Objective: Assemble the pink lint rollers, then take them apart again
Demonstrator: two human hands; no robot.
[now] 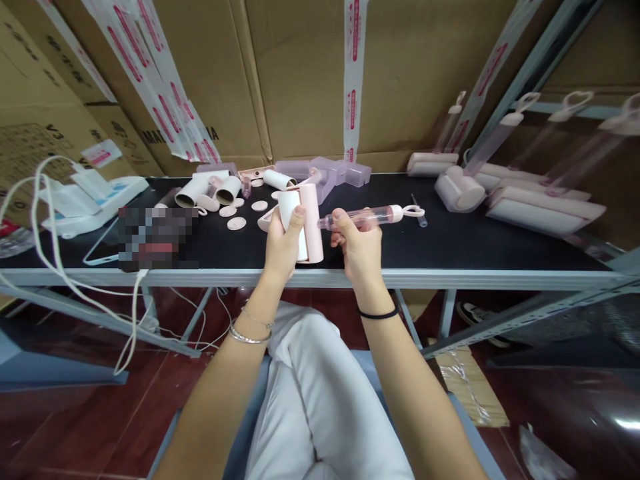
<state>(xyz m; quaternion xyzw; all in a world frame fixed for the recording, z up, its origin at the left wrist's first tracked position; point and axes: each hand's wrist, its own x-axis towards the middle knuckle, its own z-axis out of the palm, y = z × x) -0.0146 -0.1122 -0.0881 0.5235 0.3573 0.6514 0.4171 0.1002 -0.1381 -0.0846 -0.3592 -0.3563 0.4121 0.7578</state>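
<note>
Above the front edge of the black table, my left hand point(284, 240) grips a lint roller head point(312, 223), a pink shell with a white roll in it. My right hand point(357, 243) is closed around a clear pink handle point(373, 217) with a loop at its outer end. The handle's narrow tip points at the side of the pink shell; whether they touch I cannot tell. Behind my left hand lie white paper rolls point(229, 191), several round pink caps point(237, 223) and clear purple plastic parts point(327, 175).
Several lint rollers with upright handles point(457, 189) stand at the right. A small screwdriver-like tool point(420, 213) lies near them. On the left are a power strip point(100, 207), white cables point(133, 327) and a phone point(107, 240). Cardboard boxes point(300, 80) wall off the back.
</note>
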